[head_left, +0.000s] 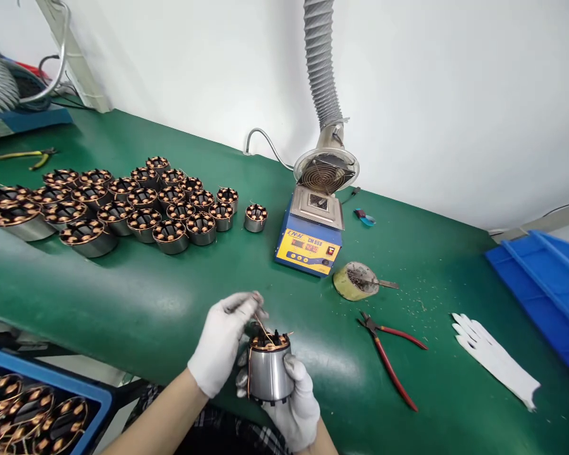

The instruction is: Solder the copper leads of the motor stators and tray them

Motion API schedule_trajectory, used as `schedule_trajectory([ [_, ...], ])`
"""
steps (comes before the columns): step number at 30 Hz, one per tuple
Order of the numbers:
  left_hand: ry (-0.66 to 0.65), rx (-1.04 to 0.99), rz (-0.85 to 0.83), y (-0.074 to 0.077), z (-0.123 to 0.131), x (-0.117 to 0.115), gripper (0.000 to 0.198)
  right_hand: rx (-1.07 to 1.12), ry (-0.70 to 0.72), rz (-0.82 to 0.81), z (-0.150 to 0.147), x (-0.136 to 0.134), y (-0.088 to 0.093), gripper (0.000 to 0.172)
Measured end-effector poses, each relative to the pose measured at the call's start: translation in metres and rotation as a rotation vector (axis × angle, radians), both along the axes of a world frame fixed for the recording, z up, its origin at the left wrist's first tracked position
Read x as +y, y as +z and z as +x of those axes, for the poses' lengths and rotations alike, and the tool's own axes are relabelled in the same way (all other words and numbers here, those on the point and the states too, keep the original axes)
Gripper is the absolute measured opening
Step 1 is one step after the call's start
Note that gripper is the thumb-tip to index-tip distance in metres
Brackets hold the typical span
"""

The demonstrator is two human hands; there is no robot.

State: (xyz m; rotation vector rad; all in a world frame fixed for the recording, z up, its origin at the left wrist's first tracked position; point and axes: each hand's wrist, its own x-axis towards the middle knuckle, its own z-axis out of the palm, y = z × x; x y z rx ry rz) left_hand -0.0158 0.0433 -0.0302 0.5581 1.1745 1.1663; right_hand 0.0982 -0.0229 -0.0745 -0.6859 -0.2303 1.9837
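Observation:
A motor stator (269, 373), a steel cylinder with copper windings and black insulator tabs on top, is held upright over the table's front edge. My right hand (298, 404), in a white glove, wraps round it from below and the right side. My left hand (227, 338), also gloved, is closed in a pinch on a loose copper wire (260, 323) that rises from the stator's top. Another strand of wire hangs down the stator's left side.
Many finished-looking stators (143, 218) stand at left on the green table (208, 278). A solder pot (309, 237) sits under an exhaust hose (320, 57). Red-handled cutters (391, 360), a tin (353, 283), a glove (495, 360) and a blue bin (545, 284) lie right; a stator crate (102, 404) is lower left.

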Motion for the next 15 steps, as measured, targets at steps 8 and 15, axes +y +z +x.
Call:
schedule_trajectory([
  [8, -0.676, 0.515, 0.289, -0.008, -0.023, -0.025, 0.084, 0.073, -0.079, -0.215, 0.005, 0.009, 0.008, 0.044],
  [15, -0.143, 0.2, 0.134, 0.001, -0.008, -0.004, 0.028, 0.079, 0.035, -0.105, 0.004, 0.007, 0.007, 0.05],
])
